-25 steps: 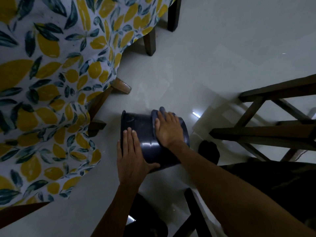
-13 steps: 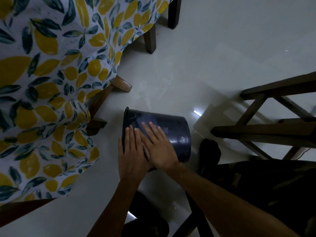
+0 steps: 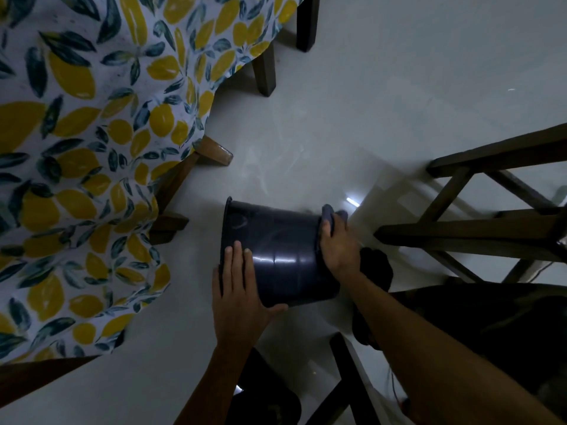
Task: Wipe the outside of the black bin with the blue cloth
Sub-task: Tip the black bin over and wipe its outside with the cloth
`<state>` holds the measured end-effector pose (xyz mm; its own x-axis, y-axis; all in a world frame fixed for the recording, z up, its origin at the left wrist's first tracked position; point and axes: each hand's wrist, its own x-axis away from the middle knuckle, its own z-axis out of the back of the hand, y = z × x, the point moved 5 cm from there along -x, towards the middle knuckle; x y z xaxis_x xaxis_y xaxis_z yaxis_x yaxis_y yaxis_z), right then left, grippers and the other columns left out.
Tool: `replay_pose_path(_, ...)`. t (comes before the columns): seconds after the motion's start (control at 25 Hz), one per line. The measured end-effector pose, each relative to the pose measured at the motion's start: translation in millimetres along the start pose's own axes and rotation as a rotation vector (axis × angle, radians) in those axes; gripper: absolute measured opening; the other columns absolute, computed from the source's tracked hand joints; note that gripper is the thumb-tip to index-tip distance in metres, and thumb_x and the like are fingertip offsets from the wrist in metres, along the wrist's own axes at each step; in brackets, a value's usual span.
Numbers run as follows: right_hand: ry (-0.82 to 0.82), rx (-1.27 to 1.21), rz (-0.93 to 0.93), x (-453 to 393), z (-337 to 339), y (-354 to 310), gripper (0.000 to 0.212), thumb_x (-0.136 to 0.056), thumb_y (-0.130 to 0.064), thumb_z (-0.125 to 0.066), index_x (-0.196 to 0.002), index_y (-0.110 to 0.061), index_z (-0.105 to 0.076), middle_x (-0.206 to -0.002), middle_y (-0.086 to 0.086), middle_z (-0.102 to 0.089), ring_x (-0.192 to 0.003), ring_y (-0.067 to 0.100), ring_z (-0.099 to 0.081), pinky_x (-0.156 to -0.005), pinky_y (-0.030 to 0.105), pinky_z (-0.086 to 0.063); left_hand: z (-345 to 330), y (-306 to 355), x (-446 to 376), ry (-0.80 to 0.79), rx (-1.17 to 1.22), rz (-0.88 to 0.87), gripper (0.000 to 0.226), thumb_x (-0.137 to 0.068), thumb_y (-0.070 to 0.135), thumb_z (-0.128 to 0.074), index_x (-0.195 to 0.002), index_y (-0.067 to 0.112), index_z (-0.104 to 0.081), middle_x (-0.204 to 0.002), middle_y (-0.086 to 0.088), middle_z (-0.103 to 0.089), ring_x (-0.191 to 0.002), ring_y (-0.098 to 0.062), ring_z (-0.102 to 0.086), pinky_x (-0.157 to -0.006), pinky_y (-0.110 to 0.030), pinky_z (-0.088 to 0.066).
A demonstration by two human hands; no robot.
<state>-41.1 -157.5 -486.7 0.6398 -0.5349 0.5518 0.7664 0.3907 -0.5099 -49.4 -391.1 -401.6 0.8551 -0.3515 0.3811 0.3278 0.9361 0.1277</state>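
**A:** Since half a second ago your right hand (image 3: pixel 339 246) has slid off the middle of the black bin (image 3: pixel 276 256) and gone to its far-right end, the closed base. It was lying next to your left hand; now the two are well apart.

**B:** And the head view, what does it show of my grip?

**A:** Your right hand is curled over the base edge, closed on the blue cloth (image 3: pixel 329 217), which bunches out beyond your fingers. Your left hand (image 3: pixel 237 289) lies flat and open on the wall near the rim, fingers pointing away from you, thumb hooked under the near side. It presses rather than clasps.

**B:** Where is the bin from each hand?

**A:** It lies on its side on the pale floor (image 3: pixel 368 102), long axis running left to right, open mouth beyond your left fingertips and facing the lemon tablecloth (image 3: pixel 76 148). The whole curved wall sits to the left of your cloth hand, between your two hands.

**B:** So which way next?

**A:** I judge that a stroke would run leftward along that axis, towards your steadying hand. The underside against the floor looks unreachable unless you roll the bin.
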Motion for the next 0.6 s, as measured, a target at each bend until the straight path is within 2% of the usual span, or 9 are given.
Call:
replay_pose_path(0.12, 0.023, -0.207, -0.078, 9, 0, 0, 0.04, -0.109, -0.038, -0.034, -0.138, -0.014, -0.047, -0.124, 0.016, -0.063, -0.112, 0.036, -0.062, -0.091, 0.037, -0.045, 21, 6, 0, 0.104, 0.231, 0.063, 0.136, -0.055, 0.082, -0.077, -0.158, 0.012, -0.021, -0.169, -0.011, -0.005, -0.152, -0.033, -0.016, -0.118, -0.05, -0.026)
replay_pose_path(0.2, 0.016, -0.222, -0.073, 10, 2, -8, 0.038, -0.11, -0.031, -0.037, -0.142, -0.014, -0.048, -0.129, 0.017, -0.062, -0.117, 0.036, -0.06, -0.09, 0.033, -0.041, 40, 4, -12, 0.191, 0.404, 0.208, 0.131, -0.06, 0.071, -0.082, -0.159, 0.019, -0.015, -0.169, -0.007, -0.003, -0.154, -0.028, -0.014, -0.119, -0.046, -0.026)
replay_pose_path(0.28, -0.009, -0.255, -0.069, 11, 1, -13, 0.041, -0.11, -0.028, -0.038, -0.148, -0.016, -0.045, -0.139, 0.016, -0.059, -0.125, 0.034, -0.056, -0.097, 0.032, -0.039, 51, 2, -31, 0.206, 0.535, 0.317, 0.131, -0.061, 0.067, -0.084, -0.159, 0.024, -0.008, -0.169, -0.006, -0.011, -0.154, -0.025, -0.018, -0.122, -0.048, -0.027)
replay_pose_path(0.36, -0.017, -0.292, -0.056, 10, 4, -20, 0.044, -0.11, -0.028, -0.039, -0.152, -0.017, -0.042, -0.146, 0.015, -0.054, -0.131, 0.033, -0.053, -0.106, 0.035, -0.039, 57, 2, -42, 0.211, 0.542, 0.308, 0.132, -0.061, 0.064, -0.086, -0.159, 0.024, -0.008, -0.167, -0.007, -0.019, -0.153, -0.025, -0.021, -0.123, -0.046, -0.024)
replay_pose_path(0.44, 0.003, -0.335, -0.012, 8, 7, -25, 0.045, -0.11, -0.028, -0.04, -0.154, -0.018, -0.041, -0.15, 0.014, -0.051, -0.134, 0.032, -0.051, -0.11, 0.038, -0.038, 57, 4, -42, 0.232, 0.491, 0.257, 0.132, -0.061, 0.06, -0.088, -0.16, 0.021, -0.009, -0.168, -0.007, -0.017, -0.153, -0.026, -0.019, -0.123, -0.043, -0.021)
replay_pose_path(0.6, 0.056, -0.363, 0.035, 18, 12, -31, 0.046, -0.108, -0.022, -0.044, -0.154, -0.017, -0.041, -0.154, 0.011, -0.047, -0.138, 0.027, -0.047, -0.114, 0.039, -0.037, 43, 0, -22, 0.223, 0.361, 0.224, 0.132, -0.058, 0.051, -0.092, -0.16, 0.018, -0.015, -0.167, -0.012, -0.009, -0.153, -0.033, -0.014, -0.121, -0.053, -0.027)
